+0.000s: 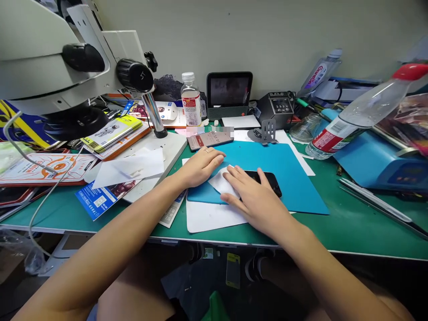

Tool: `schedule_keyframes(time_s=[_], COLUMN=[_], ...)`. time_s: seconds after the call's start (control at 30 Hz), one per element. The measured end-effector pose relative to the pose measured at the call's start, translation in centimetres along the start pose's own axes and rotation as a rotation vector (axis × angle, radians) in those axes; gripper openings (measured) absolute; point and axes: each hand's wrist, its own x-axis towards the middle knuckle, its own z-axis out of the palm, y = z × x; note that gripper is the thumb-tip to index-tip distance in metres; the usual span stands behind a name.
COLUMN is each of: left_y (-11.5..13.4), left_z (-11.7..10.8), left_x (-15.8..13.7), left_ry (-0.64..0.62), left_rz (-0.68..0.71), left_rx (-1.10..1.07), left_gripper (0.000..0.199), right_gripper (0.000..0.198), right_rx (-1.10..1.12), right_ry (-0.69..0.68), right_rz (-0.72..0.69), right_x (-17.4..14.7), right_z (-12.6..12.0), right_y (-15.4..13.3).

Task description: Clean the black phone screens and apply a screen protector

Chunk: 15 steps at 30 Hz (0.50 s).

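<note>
My left hand (pixel 203 166) lies on the left part of a blue mat (pixel 297 187), palm down, with its fingers stretched out and nothing seen in them. My right hand (pixel 252 196) has a white wiping cloth (pixel 220 182) between its thumb and fingertips, against the mat. Partly under that hand lies a black phone (pixel 272 182); its left part is hidden by the fingers. Beyond my left hand, another phone with a lit screen (pixel 210 140) lies at the mat's far edge. White paper (pixel 207 217) sticks out from beneath the mat.
A microscope (pixel 133 76) overhangs the left side, with boxes (pixel 113 133) beneath it. At the back stand a small bottle (pixel 191 100), a dark display (pixel 230 89) and a black control unit (pixel 276 109). A red-capped bottle (pixel 361 118) leans at right near tweezers (pixel 377 203).
</note>
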Motion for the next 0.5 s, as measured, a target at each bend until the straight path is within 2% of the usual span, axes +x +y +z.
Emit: schedule_keyframes(time_s=[0.1, 0.23, 0.4, 0.5], left_y=[0.0, 0.3, 0.5, 0.6], left_z=[-0.1, -0.2, -0.2, -0.3], left_x=[0.0, 0.1, 0.1, 0.0], left_ry=[0.021, -0.017, -0.011, -0.014], left_rz=[0.001, 0.021, 0.046, 0.022], left_rx=[0.008, 0.017, 0.033, 0.026], left_gripper=[0.042, 0.041, 0.042, 0.041], right_gripper=[0.066, 0.065, 0.066, 0.066], right_rx=[-0.004, 0.007, -0.015, 0.009], right_ry=[0.024, 0.038, 0.01, 0.007], right_rz=[-0.007, -0.011, 0.028, 0.007], right_x=[-0.8, -2.4, -0.2, -0.8], right_z=[0.2, 0.5, 0.5, 0.4], right_y=[0.2, 0.5, -0.7, -0.9])
